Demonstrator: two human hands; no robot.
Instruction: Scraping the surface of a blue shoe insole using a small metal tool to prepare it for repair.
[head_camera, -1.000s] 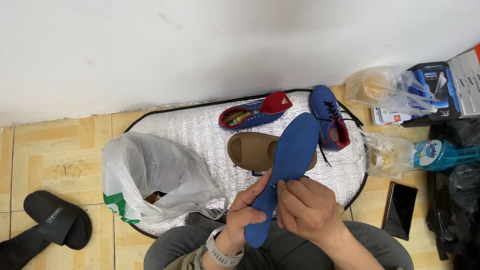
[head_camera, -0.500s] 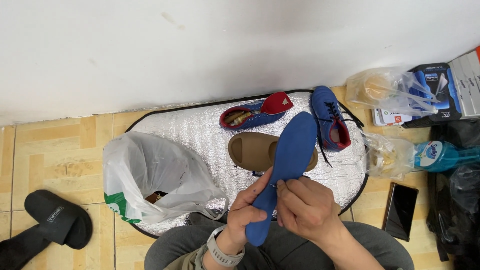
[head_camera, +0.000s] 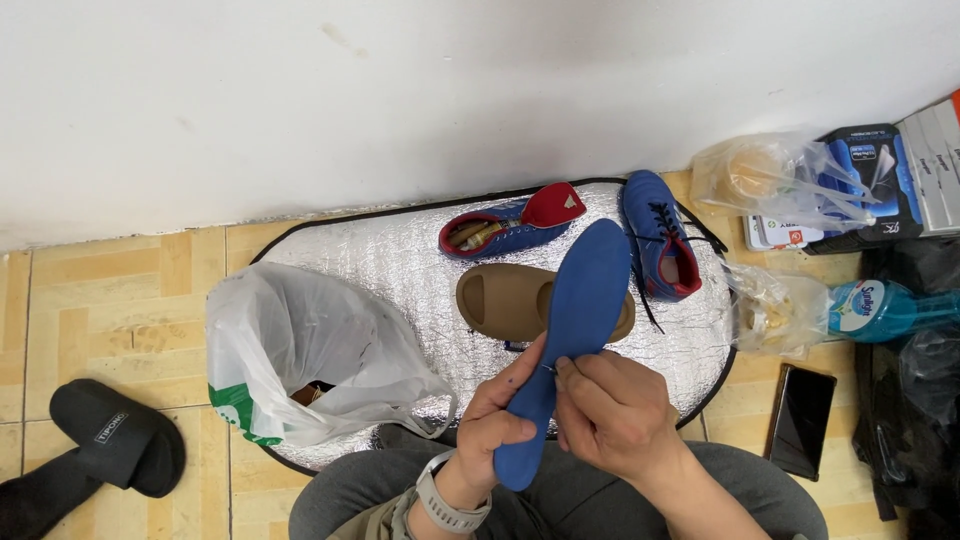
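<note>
Hands share 1 blue insole (head_camera: 575, 320), held up over the lap above the silver mat (head_camera: 380, 265). Left hand (head_camera: 500, 425) is clenched around its lower end; right hand (head_camera: 615, 420) pinches the edge at mid-length, fingers curled close. Steady handling likely means keeping the lower grip firm and the pinch light, so the insole does not bend. A tan slide (head_camera: 510, 300) and 2 blue shoes (head_camera: 655, 245) lie beyond.

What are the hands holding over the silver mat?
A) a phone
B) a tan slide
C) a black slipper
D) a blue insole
D: both the left hand and right hand grip the blue insole; the tan slide lies on the mat behind it.
</note>
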